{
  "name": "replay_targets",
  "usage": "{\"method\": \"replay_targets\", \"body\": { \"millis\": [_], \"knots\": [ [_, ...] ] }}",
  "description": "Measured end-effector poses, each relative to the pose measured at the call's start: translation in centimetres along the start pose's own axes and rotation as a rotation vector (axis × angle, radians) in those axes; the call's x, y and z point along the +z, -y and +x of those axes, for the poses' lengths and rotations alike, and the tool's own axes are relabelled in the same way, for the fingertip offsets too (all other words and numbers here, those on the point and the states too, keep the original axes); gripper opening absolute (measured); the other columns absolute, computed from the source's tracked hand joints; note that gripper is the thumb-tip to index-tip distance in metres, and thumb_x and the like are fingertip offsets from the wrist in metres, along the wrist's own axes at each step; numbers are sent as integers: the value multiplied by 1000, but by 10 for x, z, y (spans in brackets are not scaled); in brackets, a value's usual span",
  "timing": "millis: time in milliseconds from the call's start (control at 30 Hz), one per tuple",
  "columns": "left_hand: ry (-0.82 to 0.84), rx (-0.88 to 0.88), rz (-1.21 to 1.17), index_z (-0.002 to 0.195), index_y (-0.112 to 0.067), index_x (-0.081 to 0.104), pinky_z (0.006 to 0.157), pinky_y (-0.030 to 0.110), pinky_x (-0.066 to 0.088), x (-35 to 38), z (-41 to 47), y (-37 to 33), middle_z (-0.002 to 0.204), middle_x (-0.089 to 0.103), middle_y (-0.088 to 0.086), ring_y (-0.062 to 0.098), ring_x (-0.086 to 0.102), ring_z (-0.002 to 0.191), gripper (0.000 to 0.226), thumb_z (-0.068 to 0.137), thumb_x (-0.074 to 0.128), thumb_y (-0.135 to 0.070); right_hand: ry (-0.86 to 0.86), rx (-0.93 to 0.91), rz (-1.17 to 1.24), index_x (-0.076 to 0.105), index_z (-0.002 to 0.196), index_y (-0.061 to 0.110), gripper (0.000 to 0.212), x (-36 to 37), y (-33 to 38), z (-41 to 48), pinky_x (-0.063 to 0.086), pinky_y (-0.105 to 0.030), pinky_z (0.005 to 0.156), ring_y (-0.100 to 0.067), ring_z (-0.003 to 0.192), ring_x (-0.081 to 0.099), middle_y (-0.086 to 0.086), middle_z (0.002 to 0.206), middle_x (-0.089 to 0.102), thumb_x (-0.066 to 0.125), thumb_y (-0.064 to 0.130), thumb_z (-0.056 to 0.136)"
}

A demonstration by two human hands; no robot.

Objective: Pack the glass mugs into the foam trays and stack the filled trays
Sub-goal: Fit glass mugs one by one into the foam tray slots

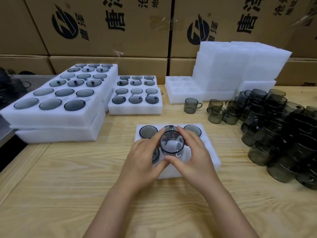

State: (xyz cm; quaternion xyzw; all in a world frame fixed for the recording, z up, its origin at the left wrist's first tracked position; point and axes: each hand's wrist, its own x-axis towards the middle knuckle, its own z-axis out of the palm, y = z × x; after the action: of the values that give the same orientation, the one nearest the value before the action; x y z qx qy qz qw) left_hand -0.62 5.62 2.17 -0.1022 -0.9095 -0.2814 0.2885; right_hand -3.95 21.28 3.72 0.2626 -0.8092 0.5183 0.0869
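both hands' fingers (158, 137) curl around 1 glass mug (172, 146).

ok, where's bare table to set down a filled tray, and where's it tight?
Widest bare wood: near-left table, bordered by the big filled stack and the tray being packed. Also the near strip beside the forearms, and a patch between the small filled stack and the lone mug. Tight: the mug pile on the right, empty foam trays at the back.
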Motion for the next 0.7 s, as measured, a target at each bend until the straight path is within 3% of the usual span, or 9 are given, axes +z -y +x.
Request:
{"method": "replay_targets", "body": {
  "millis": [133, 233, 400, 600, 700],
  "knots": [
    [-34, 29, 7, 134, -16, 53, 92, 25, 38, 1, -2, 1, 114, 66, -8, 8, 57, 99, 58, 82, 59, -42, -62, 65, -36, 46, 118, 41, 64, 0, -1, 2, 32, -1, 83, 13, 99, 43, 28, 109, 47, 81, 34, 66],
    [-28, 17, -33, 132, -18, 55, 93, 24, 39, 0, -3, 0, 113, 68, -8, 10, 60, 100, 57, 81, 60, -41, -54, 98, -50, 47, 108, 44, 60, -3, -2, 2, 34, 0, 78, 13, 97, 45, 27, 105, 50, 82, 42, 60],
    [59, -36, -18, 136, -27, 50, 97, 22, 36, -2, -3, -2, 113, 67, -11, 11, 61, 103, 60, 80, 55, -47, -39, 152, -67, 50, 107, 37, 58, -6, -4, 4, 35, 0, 75, 13, 95, 46, 24, 105, 52, 82, 45, 59],
    [148, -89, 39, 142, -35, 40, 104, 26, 32, -3, -2, -1, 127, 57, -23, 5, 52, 114, 63, 82, 43, -56, -98, 147, -236, 53, 112, 28, 60, 3, -6, 3, 37, -20, 83, -5, 97, 42, 19, 100, 49, 78, 49, 62],
    [147, -69, 62, 142, -30, 42, 102, 18, 28, -2, -2, 0, 128, 56, -23, 3, 51, 114, 64, 82, 42, -53, -116, 132, -247, 53, 117, 19, 67, 9, -6, 3, 37, -22, 85, -10, 100, 45, 14, 103, 48, 80, 45, 62]
  ]
}}
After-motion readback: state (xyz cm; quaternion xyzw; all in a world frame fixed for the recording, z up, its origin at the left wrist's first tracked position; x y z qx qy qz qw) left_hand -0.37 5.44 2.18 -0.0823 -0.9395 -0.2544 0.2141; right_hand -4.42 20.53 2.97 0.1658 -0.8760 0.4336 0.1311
